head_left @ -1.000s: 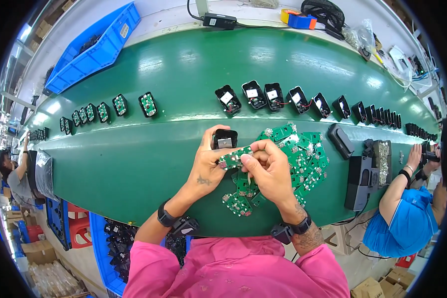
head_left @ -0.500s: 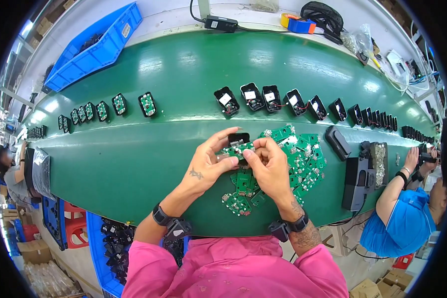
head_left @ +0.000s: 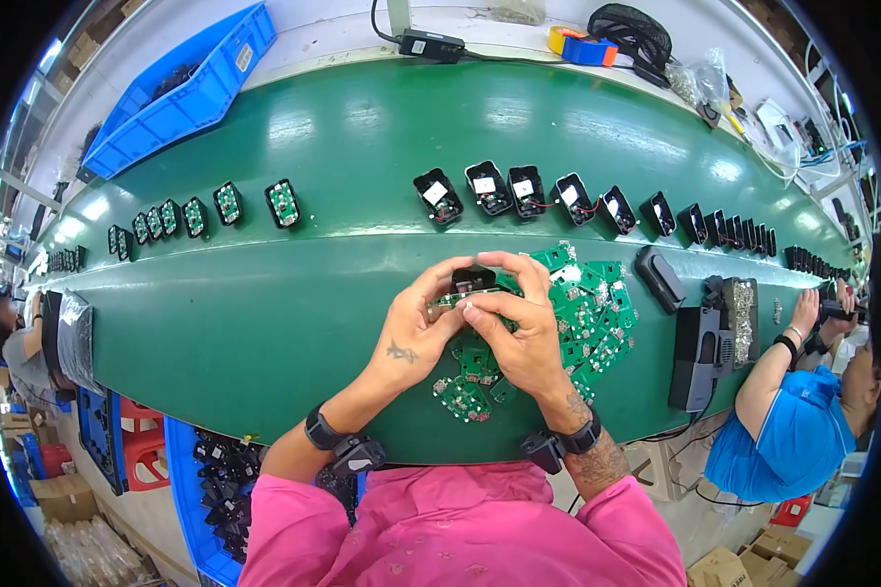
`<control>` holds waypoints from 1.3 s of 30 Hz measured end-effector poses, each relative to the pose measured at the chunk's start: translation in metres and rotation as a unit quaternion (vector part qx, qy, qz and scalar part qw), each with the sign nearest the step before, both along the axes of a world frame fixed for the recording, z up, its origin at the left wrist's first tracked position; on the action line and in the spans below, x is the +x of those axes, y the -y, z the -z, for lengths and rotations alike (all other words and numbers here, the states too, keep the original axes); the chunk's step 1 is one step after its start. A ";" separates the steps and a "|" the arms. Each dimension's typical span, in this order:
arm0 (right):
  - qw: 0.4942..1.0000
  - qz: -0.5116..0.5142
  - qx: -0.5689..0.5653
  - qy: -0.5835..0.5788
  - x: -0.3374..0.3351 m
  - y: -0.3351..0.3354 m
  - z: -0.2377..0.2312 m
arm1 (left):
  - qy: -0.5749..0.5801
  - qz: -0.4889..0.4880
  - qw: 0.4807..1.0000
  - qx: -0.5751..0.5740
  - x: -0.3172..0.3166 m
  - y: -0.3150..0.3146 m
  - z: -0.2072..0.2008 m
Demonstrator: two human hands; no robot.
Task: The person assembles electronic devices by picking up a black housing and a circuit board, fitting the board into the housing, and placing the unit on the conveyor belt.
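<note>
Both my hands meet over the middle of the bench around a small black plastic case (head_left: 473, 278). My left hand (head_left: 413, 331) is curled about its left side. Fingers of my right hand (head_left: 521, 328) reach over the far right side, and the thumb presses at the near edge. A green circuit board (head_left: 446, 299) shows partly between the thumbs at the case's opening; my fingers hide most of it. Just right of and below the hands lies a loose pile of green circuit boards (head_left: 589, 308).
Ahead right runs a row of open black cases (head_left: 485, 188) with white labels inside; ahead left, cases with green boards (head_left: 282, 203). A blue bin (head_left: 181, 93) stands far left. Right are a black device (head_left: 697, 357) and a co-worker in blue (head_left: 778, 430).
The circuit board has tilted and gone closer into the case, now seen more edge-on. My right fingers have stretched forward over the case's far side. The view has shifted slightly.
</note>
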State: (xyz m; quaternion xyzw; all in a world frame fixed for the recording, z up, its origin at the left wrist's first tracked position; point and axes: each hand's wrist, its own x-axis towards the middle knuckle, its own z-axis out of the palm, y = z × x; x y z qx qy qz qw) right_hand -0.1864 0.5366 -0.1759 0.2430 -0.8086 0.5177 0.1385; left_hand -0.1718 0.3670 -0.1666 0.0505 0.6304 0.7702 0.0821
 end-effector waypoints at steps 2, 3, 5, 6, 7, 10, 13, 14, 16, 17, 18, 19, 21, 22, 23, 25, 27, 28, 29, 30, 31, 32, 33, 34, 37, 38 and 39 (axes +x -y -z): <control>1.000 0.017 -0.021 -0.005 0.004 0.002 -0.002 | -0.043 -0.025 0.997 -0.051 0.003 -0.003 -0.002; 0.998 0.035 -0.042 -0.009 0.004 0.002 -0.003 | -0.085 -0.049 0.990 -0.101 0.003 -0.005 -0.003; 0.997 0.048 -0.025 -0.049 0.004 -0.001 -0.007 | -0.111 -0.072 0.984 -0.116 0.004 -0.007 -0.006; 0.994 0.062 -0.009 -0.089 0.005 -0.001 -0.007 | -0.135 -0.093 0.978 -0.132 0.004 -0.008 -0.007; 0.994 0.060 -0.009 -0.089 0.005 0.000 -0.007 | -0.135 -0.094 0.977 -0.132 0.006 -0.009 -0.008; 0.993 0.061 -0.004 -0.102 0.004 0.001 -0.007 | -0.185 -0.138 0.957 -0.179 0.008 -0.011 -0.009; 0.993 0.013 0.018 -0.115 -0.001 -0.002 -0.007 | -0.223 -0.144 0.929 -0.260 0.007 -0.006 -0.008; 0.996 -0.003 0.009 -0.090 -0.002 -0.002 -0.006 | -0.240 -0.131 0.920 -0.280 0.006 -0.005 -0.011; 0.998 -0.016 0.001 -0.065 -0.003 -0.005 -0.005 | -0.257 -0.116 0.911 -0.300 0.005 -0.005 -0.012; 0.998 -0.027 0.003 -0.051 -0.004 -0.006 -0.005 | -0.253 -0.111 0.915 -0.293 0.005 -0.004 -0.013; 0.999 -0.038 0.005 -0.036 -0.004 -0.007 -0.005 | -0.248 -0.105 0.920 -0.286 0.005 -0.004 -0.013; 0.999 -0.037 0.005 -0.036 -0.004 -0.007 -0.005 | -0.248 -0.103 0.920 -0.286 0.005 -0.004 -0.013; 0.998 -0.039 0.016 -0.037 -0.004 -0.008 -0.005 | -0.267 -0.103 0.906 -0.312 0.005 -0.005 -0.012; 0.998 -0.038 0.016 -0.036 -0.004 -0.009 -0.005 | -0.267 -0.102 0.906 -0.312 0.004 -0.005 -0.012; 0.999 -0.043 0.007 -0.016 -0.004 -0.010 -0.005 | -0.273 -0.096 0.903 -0.318 0.004 -0.004 -0.013; 0.999 -0.049 -0.002 0.005 -0.004 -0.011 -0.005 | -0.278 -0.091 0.900 -0.324 0.003 -0.005 -0.014; 0.998 -0.055 0.000 0.041 -0.003 -0.013 -0.005 | -0.296 -0.085 0.894 -0.326 0.002 -0.006 -0.012; 0.998 -0.055 0.001 0.042 -0.003 -0.014 -0.006 | -0.296 -0.084 0.894 -0.326 0.003 -0.007 -0.010; 0.998 -0.054 0.009 0.034 -0.003 -0.014 -0.006 | -0.328 -0.096 0.865 -0.368 0.004 -0.008 -0.007; 0.998 -0.054 0.017 0.027 -0.003 -0.014 -0.006 | -0.360 -0.107 0.832 -0.409 0.005 -0.009 -0.005; 0.998 -0.055 0.016 0.027 -0.003 -0.013 -0.005 | -0.359 -0.107 0.831 -0.410 0.005 -0.009 -0.004; 0.998 -0.053 0.015 0.033 -0.003 -0.013 -0.005 | -0.361 -0.109 0.832 -0.406 0.005 -0.009 -0.002; 0.998 -0.051 0.014 0.038 -0.003 -0.012 -0.005 | -0.363 -0.111 0.833 -0.402 0.005 -0.009 -0.001; 0.998 -0.052 0.014 0.039 -0.002 -0.011 -0.005 | -0.362 -0.111 0.833 -0.402 0.007 -0.010 -0.001; 0.998 -0.045 0.010 0.038 -0.001 -0.007 -0.003 | -0.339 -0.121 0.838 -0.410 0.010 -0.014 0.000; 0.999 -0.032 0.010 0.023 -0.001 -0.006 0.001 | -0.332 -0.120 0.836 -0.420 0.010 -0.016 0.000; 1.000 -0.018 0.010 0.008 -0.001 -0.005 0.004 | -0.326 -0.118 0.834 -0.430 0.010 -0.017 0.001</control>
